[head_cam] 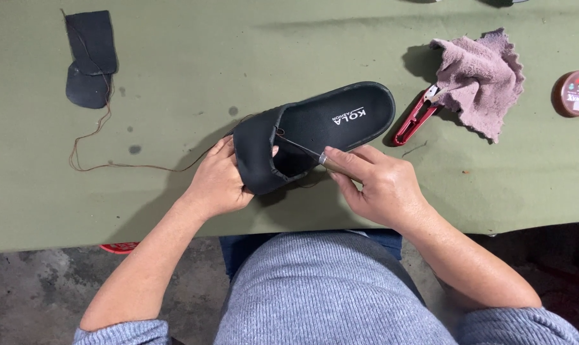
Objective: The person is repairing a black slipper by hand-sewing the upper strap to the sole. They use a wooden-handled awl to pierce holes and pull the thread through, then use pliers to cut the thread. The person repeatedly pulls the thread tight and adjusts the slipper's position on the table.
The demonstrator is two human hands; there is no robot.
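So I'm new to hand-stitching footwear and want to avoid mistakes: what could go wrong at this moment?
The awl in the right hand points toward the left hand, which grips the black slipper upper; a slip could jab the thumb. The long brown thread trailing over the green table might tangle or snag. The slipper sits near the table's front edge, so a hard push could shift it off.

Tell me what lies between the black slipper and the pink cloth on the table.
In the head view, red thread snips lie between the black slipper and the pink cloth, with their tips tucked under the cloth's edge.
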